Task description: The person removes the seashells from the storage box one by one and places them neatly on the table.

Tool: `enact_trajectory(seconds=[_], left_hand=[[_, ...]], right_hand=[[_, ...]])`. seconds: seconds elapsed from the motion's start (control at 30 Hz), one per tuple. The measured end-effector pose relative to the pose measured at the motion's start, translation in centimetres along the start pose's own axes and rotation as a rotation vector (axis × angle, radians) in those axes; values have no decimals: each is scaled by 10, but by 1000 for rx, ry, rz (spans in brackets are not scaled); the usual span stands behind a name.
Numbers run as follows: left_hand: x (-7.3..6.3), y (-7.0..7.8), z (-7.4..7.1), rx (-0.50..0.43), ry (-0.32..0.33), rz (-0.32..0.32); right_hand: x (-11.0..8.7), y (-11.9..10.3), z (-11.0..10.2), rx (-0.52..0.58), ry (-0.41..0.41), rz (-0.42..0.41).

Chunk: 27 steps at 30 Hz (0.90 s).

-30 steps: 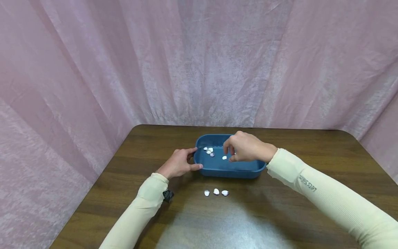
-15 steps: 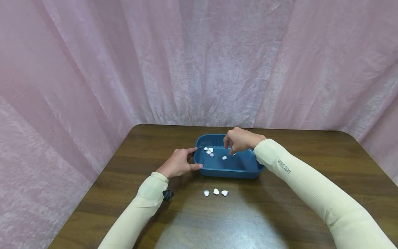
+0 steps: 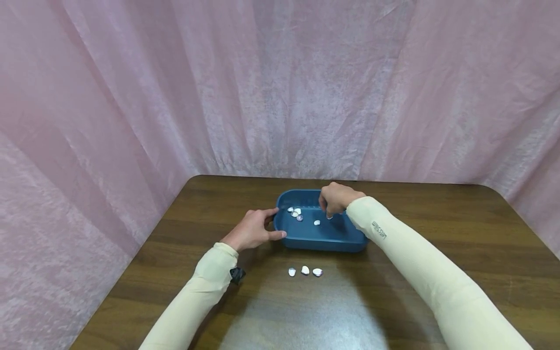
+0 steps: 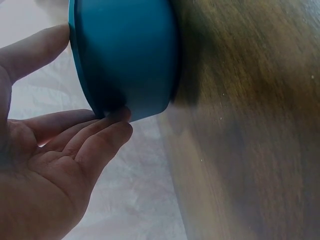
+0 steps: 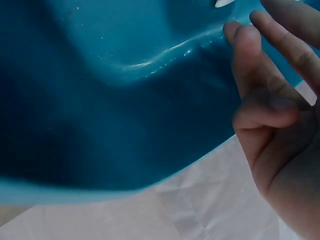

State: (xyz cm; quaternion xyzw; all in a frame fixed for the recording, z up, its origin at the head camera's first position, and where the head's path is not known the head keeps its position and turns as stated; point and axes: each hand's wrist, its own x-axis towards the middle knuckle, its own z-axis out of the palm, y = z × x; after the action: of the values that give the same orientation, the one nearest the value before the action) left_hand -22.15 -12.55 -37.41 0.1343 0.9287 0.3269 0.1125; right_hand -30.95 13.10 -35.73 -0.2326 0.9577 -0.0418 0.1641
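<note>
A blue rectangular tray point(image 3: 323, 244) stands on the wooden table. At its left end is my left hand point(image 3: 250, 230), thumb at the near corner and fingertips against the outer wall; in the left wrist view, the thumb and fingers reach the tray's side fairly straight. My right hand point(image 3: 338, 198) reaches down into the tray, fingers bent. Its fingertips are close over a small white shell point(image 3: 330, 218), partly covered by them. In the right wrist view, a white piece point(image 4: 224, 2) cannot be matched there, but a white shell edge point(image 5: 224, 2) shows near the fingers, apart from them.
Another white shell point(image 3: 317, 222) lies mid-tray, and a cluster of several shells point(image 3: 295, 214) sits at the tray's left side. Three shells point(image 3: 305, 270) lie in a row on the table point(image 3: 210, 199) in front of the tray. Pink curtains point(image 3: 280, 87) hang behind.
My right hand has moved left and lowered its fingertips towards the shell in the tray, with the forearm swinging left. The left hand and the three shells on the table stay in place.
</note>
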Motion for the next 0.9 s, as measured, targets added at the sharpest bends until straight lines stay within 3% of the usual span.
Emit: enact_trajectory(seconds=[0.47,0.9], left_hand=[[0,-2,3,-1,15,13],[-1,-2,2,6,18,14]], right_hand=[[17,-8,8,-109,-16,156],[16,-11,11,-103,-31,182]])
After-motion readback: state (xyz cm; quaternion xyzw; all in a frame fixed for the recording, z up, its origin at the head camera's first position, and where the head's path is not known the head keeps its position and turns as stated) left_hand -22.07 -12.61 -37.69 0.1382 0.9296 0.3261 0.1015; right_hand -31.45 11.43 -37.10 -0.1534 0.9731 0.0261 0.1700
